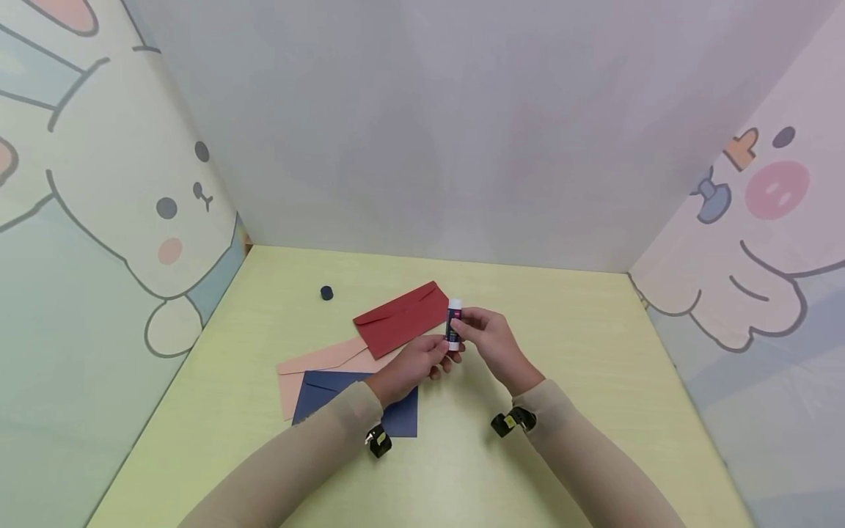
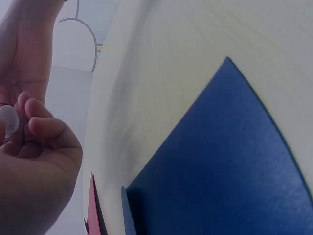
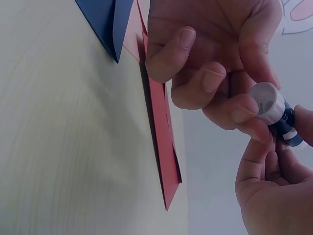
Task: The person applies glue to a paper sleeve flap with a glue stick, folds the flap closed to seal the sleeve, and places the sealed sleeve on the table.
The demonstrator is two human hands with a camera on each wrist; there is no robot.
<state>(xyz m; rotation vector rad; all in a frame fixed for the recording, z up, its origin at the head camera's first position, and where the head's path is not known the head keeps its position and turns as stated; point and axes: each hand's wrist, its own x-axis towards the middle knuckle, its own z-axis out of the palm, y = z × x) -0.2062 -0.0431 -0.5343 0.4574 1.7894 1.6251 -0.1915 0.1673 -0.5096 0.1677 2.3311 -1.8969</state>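
Both hands hold a glue stick (image 1: 453, 323) upright over the table, its white end pointing up. Around its dark label, my right hand (image 1: 491, 343) pinches the barrel between thumb and fingers. My left hand (image 1: 412, 363) has thumb and fingers at the white bottom knob (image 3: 266, 102), which faces the right wrist camera. Just behind the hands lies a red envelope (image 1: 400, 319). A dark blue envelope (image 1: 400, 422) lies partly under the left forearm, overlapping a pink envelope (image 1: 317, 361).
A small dark cap (image 1: 326, 292) stands at the back left of the pale yellow table (image 1: 581, 330). Grey-white walls enclose the back, with cartoon-printed panels on both sides. Each wrist carries a small black camera.
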